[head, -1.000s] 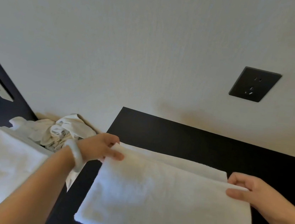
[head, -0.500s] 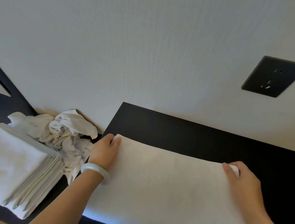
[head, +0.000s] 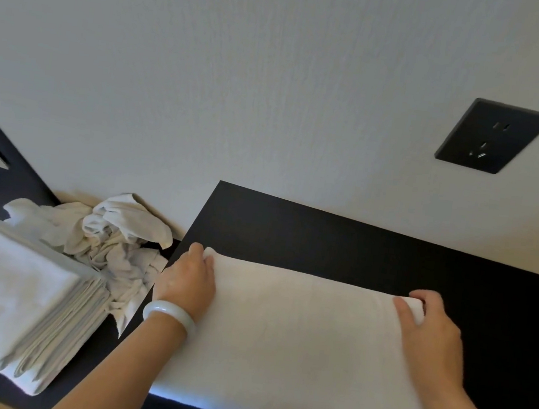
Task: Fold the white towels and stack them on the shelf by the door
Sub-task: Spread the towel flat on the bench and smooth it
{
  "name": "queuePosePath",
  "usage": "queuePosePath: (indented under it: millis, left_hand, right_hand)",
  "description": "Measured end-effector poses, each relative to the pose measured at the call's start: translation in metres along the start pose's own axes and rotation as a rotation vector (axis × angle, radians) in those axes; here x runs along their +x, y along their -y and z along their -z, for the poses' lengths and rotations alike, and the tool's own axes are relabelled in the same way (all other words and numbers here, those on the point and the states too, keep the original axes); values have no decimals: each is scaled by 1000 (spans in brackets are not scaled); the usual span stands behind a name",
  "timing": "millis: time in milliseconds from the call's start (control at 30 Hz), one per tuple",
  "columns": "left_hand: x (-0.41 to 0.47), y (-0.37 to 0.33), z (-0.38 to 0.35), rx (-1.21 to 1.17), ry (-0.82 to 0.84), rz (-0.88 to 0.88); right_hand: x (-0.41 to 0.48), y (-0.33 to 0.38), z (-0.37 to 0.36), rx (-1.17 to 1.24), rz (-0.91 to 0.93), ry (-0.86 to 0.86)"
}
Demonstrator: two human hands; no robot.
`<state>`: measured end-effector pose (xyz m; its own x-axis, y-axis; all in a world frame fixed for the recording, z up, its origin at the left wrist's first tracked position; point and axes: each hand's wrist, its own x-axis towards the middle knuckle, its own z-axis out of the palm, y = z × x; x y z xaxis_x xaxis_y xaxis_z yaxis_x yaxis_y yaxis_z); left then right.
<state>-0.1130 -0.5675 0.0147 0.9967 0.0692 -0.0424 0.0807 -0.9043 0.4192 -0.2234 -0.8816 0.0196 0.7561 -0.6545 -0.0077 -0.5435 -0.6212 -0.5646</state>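
Done: folded white towel stack [head: 13,291], left | now: our left hand [head: 187,284], right hand [head: 426,330] grip far corners of flat white terry towel [head: 295,343] | pending: crumpled white towel heap [head: 115,236].

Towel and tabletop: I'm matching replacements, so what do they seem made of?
The towel looks like white cotton terry: soft, matte, fuzzy nap. The tabletop seems dark laminate or painted wood, matte with a crisp edge; which one is unclear.
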Motion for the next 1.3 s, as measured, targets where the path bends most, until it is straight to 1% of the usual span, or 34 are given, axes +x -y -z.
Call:
queuePosePath:
  millis: [33,100,133,167,200,233,267,333,367,400,467,533,600,667,800,900,967,1033,1067,1133,1233,1300]
  left_hand:
    - [0,1,0,-2,-2,3]
    - [-2,0,1,4,-2,2]
    - [-3,0,2,5,0,-2]
    - [-4,-1,2,6,3,-5]
    - [-5,-2,4,7,9,-2]
    - [-5,-2,5,5,18,-2]
    - [-5,-2,7,-2,35,0]
    - [-4,1,14,-48,97,25]
    - [-4,3,19,-84,137,49]
    - [-5,7,24,-114,177,73]
    - [-10,19,31,-144,243,110]
    - [-20,31,35,-177,289,142]
    - [-29,36,37,-246,277,162]
    - [-37,40,38,-319,232,178]
    - [-44,42,37,-389,200,166]
    - [-46,48,32,-473,208,166]
    - [-46,50,29,-503,209,162]
    - [-47,50,28,-512,206,152]
    - [-46,50,27,-515,205,153]
    - [-46,49,27,-526,207,162]
    - [-47,48,28,-551,216,173]
    - [-48,48,28,-565,217,174]
  right_hand:
    - [-1,1,-1,-60,2,-6]
    - [-1,9,-1,-311,91,-79]
    - [-2,18,-2,-434,200,-142]
    - [-6,31,-6,-466,332,-189]
    - [-12,48,-11,-417,467,-204]
    - [-21,65,-20,-328,589,-174]
    - [-31,80,-33,-269,711,-87]
    - [-58,95,-64,-317,841,189]
    - [-65,94,-78,-378,851,282]
    - [-72,93,-86,-413,830,335]
    - [-74,102,-83,-456,761,341]
    - [-71,125,-76,-440,762,351]
    - [-65,150,-77,-275,805,415]
    - [-57,178,-83,-172,821,477]
    - [-33,223,-110,-165,755,656]
    - [-20,241,-121,-260,612,832]
    - [-16,246,-127,-402,615,839]
    - [-15,248,-128,-472,652,779]
    - [-14,248,-127,-453,640,784]
    - [-14,251,-123,-401,572,845]
    - [-10,256,-120,-412,493,938]
    - [-6,258,-119,-382,473,983]
